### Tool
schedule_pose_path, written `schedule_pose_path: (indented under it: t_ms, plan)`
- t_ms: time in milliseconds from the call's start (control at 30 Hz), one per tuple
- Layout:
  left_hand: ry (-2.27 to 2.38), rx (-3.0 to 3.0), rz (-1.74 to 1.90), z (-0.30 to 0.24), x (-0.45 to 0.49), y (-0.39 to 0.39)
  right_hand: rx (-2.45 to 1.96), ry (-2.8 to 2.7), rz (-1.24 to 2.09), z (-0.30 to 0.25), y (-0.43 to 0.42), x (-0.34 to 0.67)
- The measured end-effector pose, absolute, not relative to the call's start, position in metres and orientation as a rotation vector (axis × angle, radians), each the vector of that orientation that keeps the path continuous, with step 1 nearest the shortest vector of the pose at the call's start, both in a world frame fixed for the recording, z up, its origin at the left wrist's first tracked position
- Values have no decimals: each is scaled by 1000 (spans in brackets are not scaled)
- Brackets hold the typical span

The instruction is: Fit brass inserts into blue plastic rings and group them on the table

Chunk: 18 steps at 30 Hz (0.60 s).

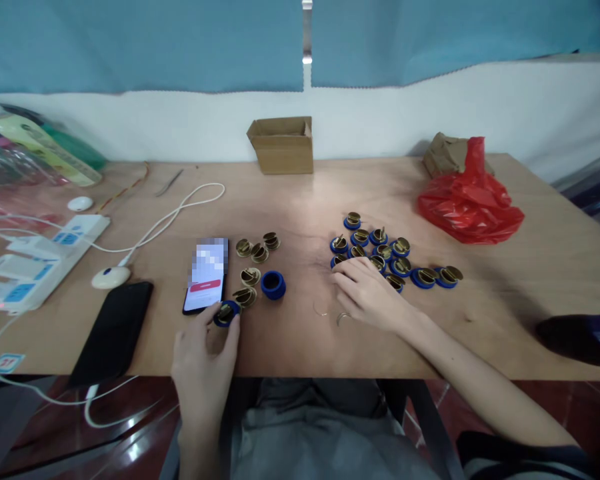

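My left hand pinches a blue ring with a brass disc piece in it, between thumb and index finger, just below the lit phone. Beside it stand several brass disc pieces with pale rims and a bare blue ring. My right hand is at the near left edge of a cluster of brass pieces in blue rings. Its fingers are bent and pressed together; what they hold, if anything, is hidden. Under that hand lie thin curved wire-like bits.
A lit phone and a dark phone lie at left, near a white power strip and cables. An open cardboard box stands against the wall. A red plastic bag sits back right; a dark bottle lies at the right.
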State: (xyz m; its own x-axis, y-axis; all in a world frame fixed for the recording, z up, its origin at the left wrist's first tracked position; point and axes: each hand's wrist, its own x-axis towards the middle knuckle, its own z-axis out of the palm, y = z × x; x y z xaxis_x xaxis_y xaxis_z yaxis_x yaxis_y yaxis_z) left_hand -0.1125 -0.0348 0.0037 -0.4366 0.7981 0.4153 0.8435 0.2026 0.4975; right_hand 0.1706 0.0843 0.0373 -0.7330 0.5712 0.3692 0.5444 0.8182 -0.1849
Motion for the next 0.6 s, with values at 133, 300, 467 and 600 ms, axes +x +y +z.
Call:
schedule_pose_path:
  t_ms: [133,300,467,600]
  plan:
    - [-2289,-1741,-1047,2,-112,-42,-810,-2592,72,36,84,170]
    - [-2110,-2034,-1087,0,-102,-57,-793,-2588,93,36,82,169]
    - [-2023,-2208,-1272,-2,-75,-58,-763,-2580,135,37,80,166]
    - [-2036,-2250,-1328,-4,-62,-48,-742,-2585,216,37,77,164]
